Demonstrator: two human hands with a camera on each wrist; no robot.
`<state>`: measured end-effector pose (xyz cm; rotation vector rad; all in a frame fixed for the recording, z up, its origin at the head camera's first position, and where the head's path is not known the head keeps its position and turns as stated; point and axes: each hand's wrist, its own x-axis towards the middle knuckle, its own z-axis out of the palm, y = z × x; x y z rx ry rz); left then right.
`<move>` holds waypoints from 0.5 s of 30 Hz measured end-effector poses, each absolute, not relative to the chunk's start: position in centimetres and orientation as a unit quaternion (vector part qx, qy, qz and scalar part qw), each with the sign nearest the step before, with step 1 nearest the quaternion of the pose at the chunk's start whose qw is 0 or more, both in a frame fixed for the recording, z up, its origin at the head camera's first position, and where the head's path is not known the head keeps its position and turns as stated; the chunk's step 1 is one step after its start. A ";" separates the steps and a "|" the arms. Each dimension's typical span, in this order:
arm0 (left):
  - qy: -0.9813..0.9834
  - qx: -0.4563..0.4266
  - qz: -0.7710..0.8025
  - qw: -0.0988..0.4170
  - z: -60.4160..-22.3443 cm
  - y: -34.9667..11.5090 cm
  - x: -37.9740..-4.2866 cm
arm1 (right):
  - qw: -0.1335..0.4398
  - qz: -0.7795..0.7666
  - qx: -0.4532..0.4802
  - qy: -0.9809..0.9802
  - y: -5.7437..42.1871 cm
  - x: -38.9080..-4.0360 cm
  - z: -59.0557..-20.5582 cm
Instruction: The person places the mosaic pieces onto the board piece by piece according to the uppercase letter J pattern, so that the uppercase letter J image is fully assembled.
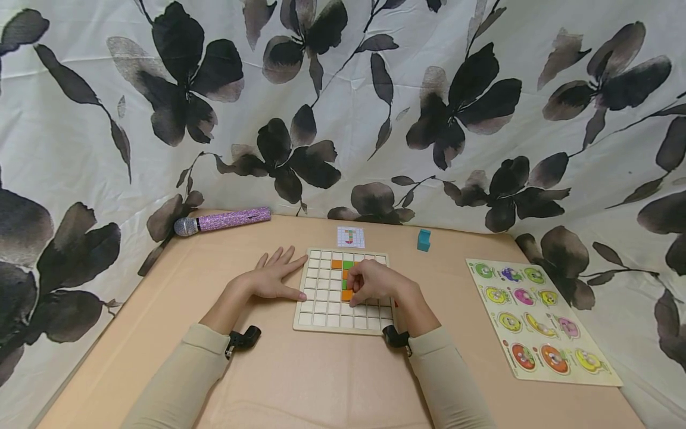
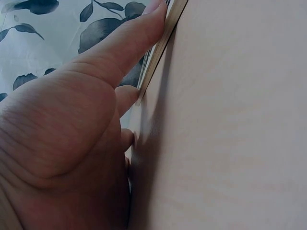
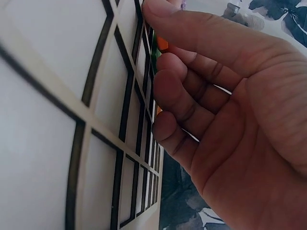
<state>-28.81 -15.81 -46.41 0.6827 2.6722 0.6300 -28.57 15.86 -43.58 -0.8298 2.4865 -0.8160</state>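
In the head view a light wooden grid board [image 1: 324, 322] with pale squares lies on the table. Orange and green squares form a column on it, with one orange square [image 1: 336, 264] at upper left. My left hand [image 1: 270, 280] lies spread along the board's left side; its thumb [image 2: 129, 43] touches the edge in the left wrist view. Over the column, my right hand [image 1: 372, 281] bends its fingers, thumb and fingertips at an orange square [image 1: 347, 295]. Its curled fingers [image 3: 170, 91] touch or nearly touch the grid in the right wrist view. Whether they pinch anything is hidden.
Behind the board lies a small pattern card [image 1: 351, 237], with teal blocks [image 1: 423, 240] to its right. A glittery purple microphone [image 1: 230, 219] rests at back left. On the right lies a fruit-picture board [image 1: 546, 325]. A floral cloth [image 1: 343, 107] hangs behind the table.
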 end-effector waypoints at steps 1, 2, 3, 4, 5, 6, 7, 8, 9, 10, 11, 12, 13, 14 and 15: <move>0.933 0.238 0.219 0.156 -46.4 -15.8 -28.8 | 0.198 -0.293 -0.294 0.888 15.9 -28.5 -43.6; 0.934 0.237 0.219 0.156 -46.4 -15.8 -28.8 | 0.199 -0.294 -0.293 0.888 15.9 -28.5 -43.6; 0.934 0.237 0.218 0.156 -46.4 -15.8 -28.8 | 0.200 -0.294 -0.293 0.888 15.9 -28.5 -43.6; 0.933 0.238 0.217 0.157 -46.2 -15.8 -28.7 | 0.201 -0.295 -0.292 0.887 15.9 -28.5 -43.6; 0.933 0.239 0.218 0.156 -46.2 -15.8 -28.8 | 0.201 -0.294 -0.293 0.887 15.9 -28.6 -43.7; 0.933 0.238 0.218 0.156 -46.2 -15.8 -28.8 | 0.201 -0.294 -0.293 0.887 15.9 -28.6 -43.7; 0.933 0.238 0.219 0.156 -46.2 -15.8 -28.8 | 0.201 -0.295 -0.295 0.887 15.9 -28.6 -43.7; 0.934 0.238 0.218 0.156 -46.2 -15.8 -28.7 | 0.199 -0.296 -0.297 0.886 15.9 -28.6 -43.7; 0.934 0.238 0.218 0.155 -46.2 -15.8 -28.7 | 0.197 -0.299 -0.299 0.885 15.9 -28.7 -43.6; 0.933 0.238 0.219 0.155 -46.2 -15.8 -28.7 | 0.193 -0.304 -0.300 0.884 15.9 -28.7 -43.6; 0.934 0.238 0.219 0.155 -46.2 -15.8 -28.7 | 0.187 -0.311 -0.302 0.882 15.8 -28.7 -43.5; 0.933 0.238 0.219 0.155 -46.2 -15.8 -28.7 | 0.179 -0.319 -0.304 0.880 15.8 -28.7 -43.4; 0.934 0.238 0.219 0.155 -46.2 -15.8 -28.7 | 0.170 -0.329 -0.305 0.878 15.8 -28.7 -43.4; 0.934 0.238 0.218 0.154 -46.2 -15.8 -28.7 | 0.156 -0.336 -0.304 0.878 15.8 -28.7 -43.3; 0.934 0.238 0.219 0.154 -46.2 -15.8 -28.7 | 0.139 -0.344 -0.305 0.877 15.8 -28.6 -43.2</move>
